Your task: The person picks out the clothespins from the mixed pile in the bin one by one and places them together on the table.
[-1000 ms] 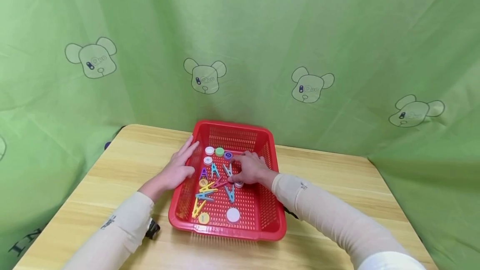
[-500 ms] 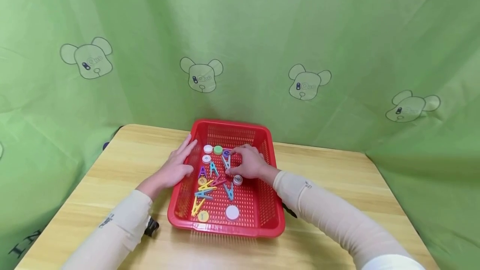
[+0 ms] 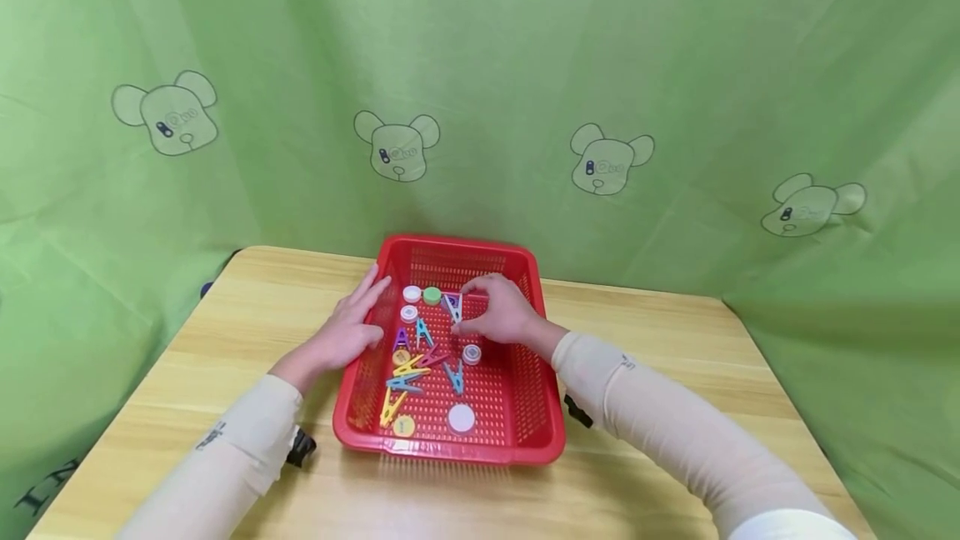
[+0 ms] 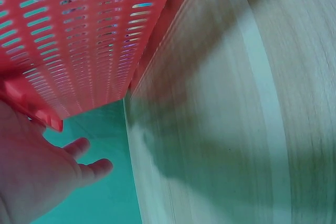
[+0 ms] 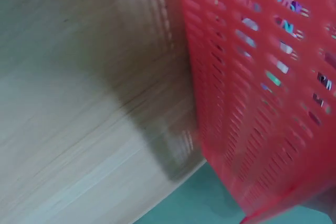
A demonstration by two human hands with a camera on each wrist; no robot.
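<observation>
A red plastic basket (image 3: 448, 455) stands on the table, with clothespins and round caps on its perforated floor. My right hand (image 3: 504, 312) reaches in over the right side, thumb and forefinger at the two ends of a pale grey clothespin (image 3: 455, 312). That clothespin partly covers a purple cap (image 3: 452, 300). My left hand (image 3: 347, 332) rests on the basket's left rim with its fingers stretched out; in the left wrist view those fingers show beside the rim. A white cap (image 3: 471, 354) lies just below my right hand. The right wrist view shows mostly the basket's outer wall (image 5: 231, 93).
White (image 3: 412, 294) and green (image 3: 432, 296) caps sit at the back. Teal (image 3: 423, 332), purple (image 3: 401, 338), yellow (image 3: 392, 408) and blue (image 3: 454, 377) clothespins lie on the left and middle. A large white cap (image 3: 461, 418) is near the front. A green curtain (image 3: 480, 90) hangs behind the table.
My right hand has moved toward the back of the basket, and the pale grey clothespin has moved with it up to the purple cap. The left hand stays on the rim.
</observation>
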